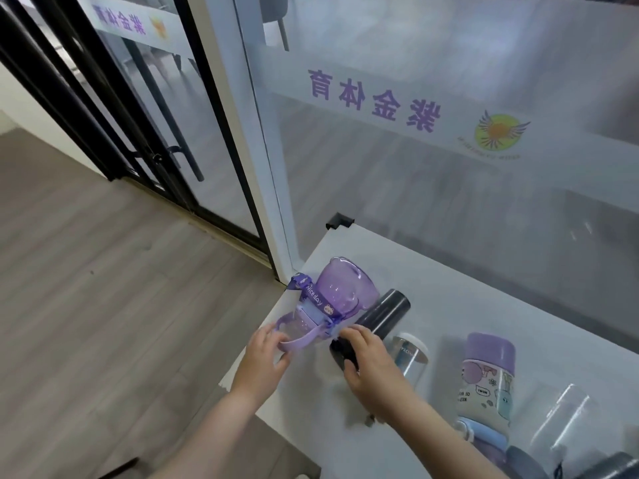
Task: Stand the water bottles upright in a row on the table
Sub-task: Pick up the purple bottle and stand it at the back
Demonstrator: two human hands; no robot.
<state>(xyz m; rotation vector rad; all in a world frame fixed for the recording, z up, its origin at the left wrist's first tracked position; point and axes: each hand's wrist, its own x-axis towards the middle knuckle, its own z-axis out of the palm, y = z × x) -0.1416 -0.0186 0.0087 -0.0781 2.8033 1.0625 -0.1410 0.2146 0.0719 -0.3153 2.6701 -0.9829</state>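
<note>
Two hands work at the left end of the white table [449, 295]. Left hand [264, 357] has its fingers curled around the handle of the purple jug [340, 293], which lies tipped on its side. Right hand [366, 361] is clamped on the dark bottle [383, 312], also lying down. Beside them, a clear bottle [411, 357] and a cartoon bottle [485, 382] rest on the table.

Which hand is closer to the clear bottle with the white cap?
Right. The right hand rests on the black bottle, just left of the clear bottle with the white cap. The left hand is farther left, at the purple bottle.
</note>
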